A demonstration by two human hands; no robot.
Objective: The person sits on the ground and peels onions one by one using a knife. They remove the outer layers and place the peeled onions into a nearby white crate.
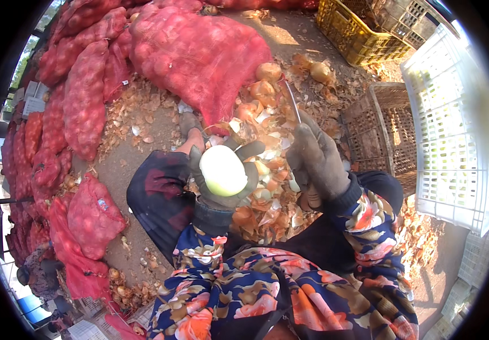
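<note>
My left hand [227,174], in a dark glove, holds a peeled white onion [223,171], its fingers curled around the underside and sides. To the right, my gloved right hand [319,159] is closed on a knife; its thin blade [292,98] points up and away, apart from the onion. The handle is mostly hidden in the glove. Between and beyond my hands lies a heap of onion skins [272,199] with peeled pieces. Several unpeeled onions, one of them a brown onion [268,72], lie by the mouth of a large red mesh sack [197,55] full of onions.
More filled red mesh sacks [85,102] are piled at the left. A yellow plastic crate [346,38] stands at the upper right, a brown crate [378,127] lies nearer on its side, and a white crate [448,131] is at far right. Another person [40,272] is at lower left.
</note>
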